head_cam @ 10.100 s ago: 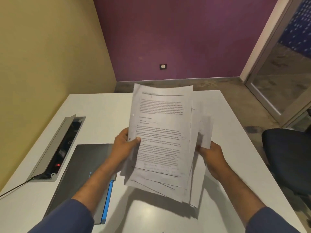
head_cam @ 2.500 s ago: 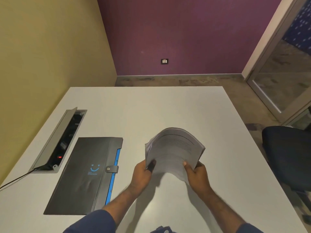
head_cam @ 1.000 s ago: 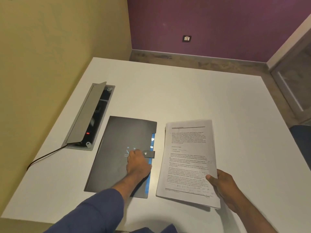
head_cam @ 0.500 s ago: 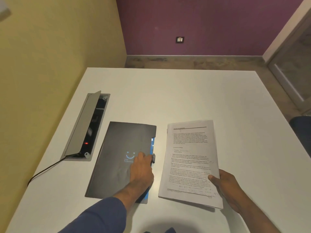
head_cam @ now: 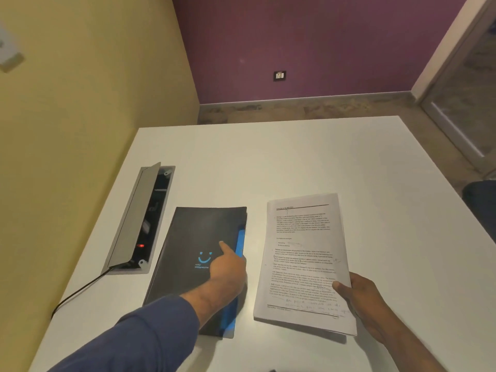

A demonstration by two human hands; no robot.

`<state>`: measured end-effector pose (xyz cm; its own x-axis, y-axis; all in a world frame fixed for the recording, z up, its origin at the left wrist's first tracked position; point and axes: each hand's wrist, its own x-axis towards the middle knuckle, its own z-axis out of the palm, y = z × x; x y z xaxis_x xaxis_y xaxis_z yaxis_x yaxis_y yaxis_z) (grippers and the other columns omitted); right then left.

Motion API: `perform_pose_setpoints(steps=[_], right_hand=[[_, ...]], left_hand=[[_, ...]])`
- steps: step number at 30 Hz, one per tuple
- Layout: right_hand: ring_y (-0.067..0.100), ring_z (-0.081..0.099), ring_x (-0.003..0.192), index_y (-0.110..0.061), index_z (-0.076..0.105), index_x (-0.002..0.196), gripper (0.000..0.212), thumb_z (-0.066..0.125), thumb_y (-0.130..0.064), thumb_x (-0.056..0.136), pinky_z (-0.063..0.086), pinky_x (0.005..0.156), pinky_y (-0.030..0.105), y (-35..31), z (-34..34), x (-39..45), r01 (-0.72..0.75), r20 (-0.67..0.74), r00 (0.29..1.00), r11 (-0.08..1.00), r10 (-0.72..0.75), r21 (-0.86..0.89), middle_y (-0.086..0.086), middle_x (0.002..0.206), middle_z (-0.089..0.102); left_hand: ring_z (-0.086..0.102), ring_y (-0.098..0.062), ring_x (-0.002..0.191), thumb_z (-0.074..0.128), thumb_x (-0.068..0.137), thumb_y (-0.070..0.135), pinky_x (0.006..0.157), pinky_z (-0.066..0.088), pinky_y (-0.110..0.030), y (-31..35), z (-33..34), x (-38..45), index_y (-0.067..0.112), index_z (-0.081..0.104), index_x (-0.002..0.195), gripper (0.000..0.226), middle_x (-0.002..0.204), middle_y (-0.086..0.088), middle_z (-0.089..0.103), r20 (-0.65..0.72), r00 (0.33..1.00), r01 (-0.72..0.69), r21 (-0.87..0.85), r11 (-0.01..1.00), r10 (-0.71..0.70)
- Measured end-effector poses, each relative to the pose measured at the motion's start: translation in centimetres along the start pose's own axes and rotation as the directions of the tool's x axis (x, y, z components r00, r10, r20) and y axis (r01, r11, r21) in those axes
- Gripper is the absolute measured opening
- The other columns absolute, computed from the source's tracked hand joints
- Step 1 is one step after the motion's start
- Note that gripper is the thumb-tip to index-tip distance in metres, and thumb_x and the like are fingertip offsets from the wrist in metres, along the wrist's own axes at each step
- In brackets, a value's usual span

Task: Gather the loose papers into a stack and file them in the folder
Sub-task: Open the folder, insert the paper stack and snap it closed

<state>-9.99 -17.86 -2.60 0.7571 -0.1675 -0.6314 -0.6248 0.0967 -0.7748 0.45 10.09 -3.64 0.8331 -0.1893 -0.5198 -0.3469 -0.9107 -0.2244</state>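
A dark grey folder [head_cam: 185, 237] with a blue smile logo and a blue inner edge lies shut on the white table [head_cam: 295, 157], left of centre. My left hand [head_cam: 228, 272] grips its right edge at the clasp, one digit stretched over the cover and the others curled at the edge. The clasp is hidden under the hand. To the right, the squared stack of printed papers [head_cam: 303, 237] lies face up, its near end lifted slightly off the table. My right hand [head_cam: 362, 299] holds its near right corner, thumb on top.
An open grey cable box [head_cam: 139, 218] is set into the table left of the folder, with a black cable [head_cam: 77, 291] running off the left edge. A yellow wall stands close on the left. A dark chair [head_cam: 480, 197] shows at the right.
The papers went from a loose fan in both hands to a squared stack held by my right hand alone. My left hand reached the folder's clasp and now curls over its right edge.
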Motion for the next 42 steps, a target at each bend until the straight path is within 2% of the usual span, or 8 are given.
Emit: perform_pose_setpoints(steps=[5, 11, 15, 20, 27, 33, 40, 42], right_hand=[[0.026, 0.073, 0.095, -0.012, 0.069, 0.113, 0.024, 0.061, -0.005, 0.092, 0.056, 0.086, 0.042, -2.3, 0.3, -0.7, 0.036, 0.024, 0.999, 0.999, -0.037, 0.023, 0.005, 0.105, 0.077], [0.030, 0.072, 0.097, -0.004, 0.067, 0.116, 0.027, 0.056, 0.003, 0.092, 0.053, 0.094, 0.050, -7.8, 1.2, -1.9, 0.111, 0.074, 0.991, 0.994, -0.110, -0.002, 0.011, 0.108, 0.075], [0.032, 0.072, 0.097, -0.005, 0.069, 0.114, 0.027, 0.054, 0.003, 0.092, 0.054, 0.091, 0.048, -11.9, 1.8, -3.5, 0.189, 0.094, 0.977, 0.982, -0.189, 0.006, 0.012, 0.108, 0.075], [0.032, 0.073, 0.095, -0.006, 0.072, 0.108, 0.027, 0.054, 0.005, 0.091, 0.061, 0.071, 0.036, -16.9, 2.7, -5.4, 0.276, 0.176, 0.946, 0.961, -0.273, 0.010, 0.012, 0.106, 0.076], [0.031, 0.075, 0.086, 0.006, 0.069, 0.104, 0.023, 0.053, 0.013, 0.088, 0.062, 0.066, 0.031, -23.3, 5.5, -7.3, 0.309, 0.265, 0.929, 0.934, -0.257, -0.177, 0.016, 0.098, 0.076], [0.039, 0.070, 0.098, 0.011, 0.068, 0.103, 0.020, 0.060, 0.009, 0.085, 0.054, 0.094, 0.047, -27.0, 8.0, -7.5, 0.270, 0.231, 0.957, 0.821, -0.173, -0.504, 0.025, 0.106, 0.072], [0.029, 0.064, 0.079, 0.013, 0.067, 0.088, 0.020, 0.070, -0.005, 0.080, 0.053, 0.067, 0.026, -30.0, 12.2, -6.6, 0.266, 0.195, 0.964, 0.612, -0.181, -0.745, 0.024, 0.100, 0.069], [0.031, 0.065, 0.084, 0.012, 0.069, 0.095, 0.021, 0.068, -0.003, 0.080, 0.052, 0.069, 0.035, -30.6, 13.6, -6.3, 0.276, 0.197, 0.960, 0.548, -0.199, -0.790, 0.025, 0.108, 0.067]], left_hand=[[0.068, -0.027, 0.106, 0.053, 0.094, 0.011, 0.085, 0.057, -0.032, -2.1, -3.9, -0.7, -0.003, 0.020, 0.152, 0.068, 0.158, -0.025, 0.028, -0.059, 0.992, 0.100, -0.126, 0.987, -0.108], [0.067, -0.027, 0.108, 0.058, 0.093, 0.013, 0.089, 0.057, -0.035, -5.7, -7.2, -2.1, 0.009, 0.050, 0.137, 0.044, 0.159, -0.014, 0.032, -0.164, 0.969, 0.134, -0.279, 0.951, -0.185], [0.063, -0.018, 0.092, 0.063, 0.088, 0.013, 0.086, 0.054, -0.031, -8.1, -9.1, -2.9, 0.013, 0.059, 0.106, 0.018, 0.120, -0.006, 0.062, -0.244, 0.956, 0.043, -0.428, 0.903, -0.161], [0.053, -0.012, 0.062, 0.064, 0.081, 0.008, 0.051, 0.043, -0.021, -10.3, -11.0, -3.5, 0.018, 0.049, 0.081, 0.018, 0.072, 0.011, 0.047, -0.290, 0.947, -0.056, -0.572, 0.819, -0.138], [0.053, -0.007, 0.063, 0.060, 0.080, 0.007, 0.046, 0.043, -0.018, -10.9, -10.8, -3.1, 0.010, 0.060, 0.097, 0.017, 0.087, 0.004, 0.060, -0.292, 0.952, -0.127, -0.653, 0.747, -0.093], [0.050, -0.001, 0.064, 0.062, 0.082, 0.009, 0.044, 0.039, -0.009, -10.2, -9.9, -2.8, 0.010, 0.060, 0.108, 0.026, 0.104, -0.001, 0.065, -0.296, 0.953, -0.165, -0.680, 0.715, -0.061], [0.047, -0.001, 0.063, 0.072, 0.084, 0.017, 0.062, 0.046, -0.013, -9.1, -9.7, -3.2, 0.027, 0.054, 0.112, 0.035, 0.096, 0.015, 0.052, -0.340, 0.940, -0.250, -0.701, 0.668, -0.005], [0.046, 0.000, 0.065, 0.072, 0.084, 0.015, 0.067, 0.044, -0.015, -8.8, -9.7, -3.2, 0.020, 0.058, 0.116, 0.035, 0.101, 0.012, 0.056, -0.351, 0.937, -0.257, -0.685, 0.682, 0.001]])
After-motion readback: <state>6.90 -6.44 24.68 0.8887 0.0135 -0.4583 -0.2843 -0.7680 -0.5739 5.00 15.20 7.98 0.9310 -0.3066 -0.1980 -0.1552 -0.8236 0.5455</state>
